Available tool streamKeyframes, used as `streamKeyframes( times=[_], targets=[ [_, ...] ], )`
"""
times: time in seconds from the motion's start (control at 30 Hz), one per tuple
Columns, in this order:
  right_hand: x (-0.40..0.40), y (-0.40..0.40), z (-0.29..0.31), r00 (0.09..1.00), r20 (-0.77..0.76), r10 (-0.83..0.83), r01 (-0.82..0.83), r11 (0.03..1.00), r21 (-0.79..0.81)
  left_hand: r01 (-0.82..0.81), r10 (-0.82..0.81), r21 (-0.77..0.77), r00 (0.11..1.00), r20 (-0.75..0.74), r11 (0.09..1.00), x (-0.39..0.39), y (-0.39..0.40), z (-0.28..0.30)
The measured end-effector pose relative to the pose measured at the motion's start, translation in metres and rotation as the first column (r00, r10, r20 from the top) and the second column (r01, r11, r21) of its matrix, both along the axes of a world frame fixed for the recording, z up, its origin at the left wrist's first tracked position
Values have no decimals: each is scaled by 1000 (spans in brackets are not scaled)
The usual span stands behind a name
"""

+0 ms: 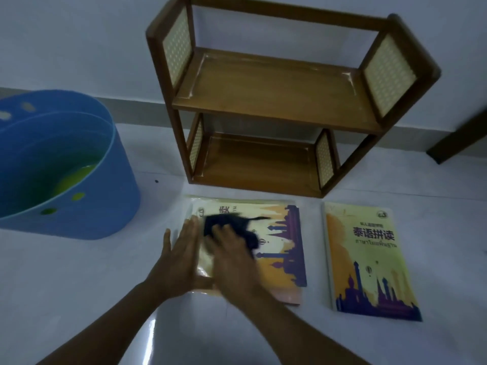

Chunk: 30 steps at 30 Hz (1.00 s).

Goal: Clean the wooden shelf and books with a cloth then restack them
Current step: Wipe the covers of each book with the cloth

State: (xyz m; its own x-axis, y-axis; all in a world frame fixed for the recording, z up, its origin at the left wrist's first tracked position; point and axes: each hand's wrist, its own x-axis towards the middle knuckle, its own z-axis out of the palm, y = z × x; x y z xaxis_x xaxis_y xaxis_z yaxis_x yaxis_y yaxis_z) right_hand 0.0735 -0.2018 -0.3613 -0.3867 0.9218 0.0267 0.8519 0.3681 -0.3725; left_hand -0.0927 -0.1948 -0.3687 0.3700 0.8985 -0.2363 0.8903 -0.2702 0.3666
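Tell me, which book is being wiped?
The left book, in front of the shelf: both hands rest on it, the right hand pressing a dark cloth. The right book lies untouched.

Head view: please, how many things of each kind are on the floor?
Books: 2, the book under the hands and the book on the right
Wooden shelf: 1
Dark cloth: 1
Blue tub: 1
Total: 5

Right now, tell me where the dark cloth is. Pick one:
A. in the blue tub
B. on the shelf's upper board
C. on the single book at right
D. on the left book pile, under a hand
D: the dark cloth lies on the left book pile, with the right hand pressing it and the left hand flat on the pile's edge.
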Motion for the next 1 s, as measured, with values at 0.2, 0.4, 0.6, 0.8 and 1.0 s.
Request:
streamKeyframes(
  times=[0.2,0.4,0.6,0.8,1.0],
  targets=[
    [63,14,-2,991,107,-86,76,993,92,45,-47,-19,994,-97,999,5,1,9],
    [122,21,5,794,98,-600,604,797,-16,429,-394,84,879,-268,899,42,0,23],
    [147,28,18,804,-164,-571,538,817,-208,532,-436,104,777,-454,840,47,0,26],
    [199,22,10,592,-161,-790,717,607,-343,618,-505,296,776,-378,728,62,7,64],
    [193,21,25,465,-290,-837,713,548,-437,88,-141,250,969,201,964,69,37,177]
  ],
)
